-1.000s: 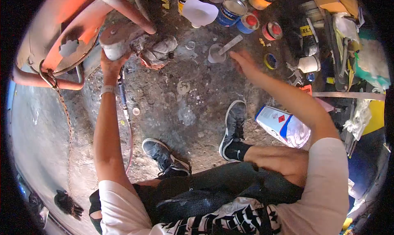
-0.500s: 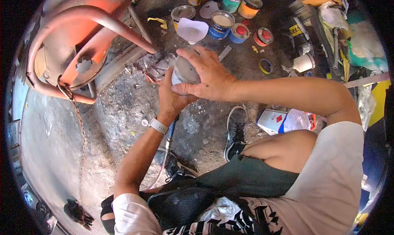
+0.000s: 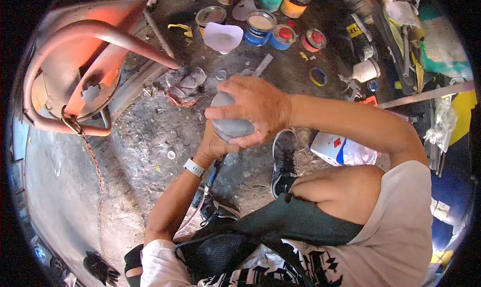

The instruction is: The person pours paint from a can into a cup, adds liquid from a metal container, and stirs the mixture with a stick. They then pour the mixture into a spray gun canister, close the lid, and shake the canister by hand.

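A round grey cup (image 3: 231,128), apparently the paint cup of a spray gun, is held between both hands above the floor. My right hand (image 3: 260,109) spreads over its top and right side, fingers curled around it. My left hand (image 3: 214,142) supports it from below and the left; most of its fingers are hidden behind the cup. Under my left hand, an air hose (image 3: 214,172) with a blue fitting runs down toward my shoes. Whatever the cup sits on is covered by the hands. Crumpled grey rags or discs (image 3: 184,86) lie just beyond.
Several paint tins, including a blue tin (image 3: 259,30), stand ahead with a white paper cone (image 3: 223,36). A red-orange metal frame (image 3: 100,34) with a chain is at left. A white solvent can (image 3: 328,146) lies by my knee, and clutter with a white cup (image 3: 366,70) fills the right.
Both hands and the cup have come slightly closer to my body. The cup is tilted differently, and my right fingers have shifted across its top. The view has moved slightly.
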A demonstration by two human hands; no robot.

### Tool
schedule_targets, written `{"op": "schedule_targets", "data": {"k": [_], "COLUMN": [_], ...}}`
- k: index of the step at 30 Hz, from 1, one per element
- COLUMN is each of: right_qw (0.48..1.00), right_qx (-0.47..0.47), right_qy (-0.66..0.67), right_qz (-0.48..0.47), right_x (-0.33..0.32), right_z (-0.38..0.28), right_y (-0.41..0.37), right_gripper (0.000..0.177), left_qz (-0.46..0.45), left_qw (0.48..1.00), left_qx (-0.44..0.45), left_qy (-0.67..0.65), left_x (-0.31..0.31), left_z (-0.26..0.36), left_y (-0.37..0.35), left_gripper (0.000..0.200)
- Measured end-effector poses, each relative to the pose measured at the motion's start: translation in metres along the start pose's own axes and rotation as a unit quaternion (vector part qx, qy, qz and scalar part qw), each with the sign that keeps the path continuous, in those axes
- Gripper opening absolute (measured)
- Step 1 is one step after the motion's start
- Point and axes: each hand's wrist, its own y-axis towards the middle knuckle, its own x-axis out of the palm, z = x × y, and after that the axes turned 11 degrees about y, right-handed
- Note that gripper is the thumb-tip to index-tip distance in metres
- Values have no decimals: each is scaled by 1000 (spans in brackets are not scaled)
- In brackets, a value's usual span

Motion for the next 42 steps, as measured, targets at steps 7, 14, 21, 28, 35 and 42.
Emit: {"op": "schedule_targets", "data": {"k": [7,14,21,28,35,42], "right_qw": [979,938,913,753,606,645], "right_qx": [-173,-307,30,347,491,660], "right_qy": [57,116,399,551,608,365], "right_qz": [-93,-110,86,97,144,122], "right_x": [-40,-55,-44,-5,18,57], "right_z": [-2,-21,-5,43,21,83], "right_y": [12,36,20,-17,-8,-113], "right_gripper": [74,68,51,51,69,72], "left_qz": [-172,-324,-305,-37,-67,-35], "left_qw": [979,939,944,999,996,982], "left_qx": [-67,-72,49,20,57,-11], "left_qy": [90,94,114,4,-5,183], "left_x": [-20,-48,-53,-33,-52,-81], "left_z": [19,20,23,48,-5,-10], "left_y": [10,-8,-7,1,9,2], "left_gripper": [100,87,112,139,139,118]}}
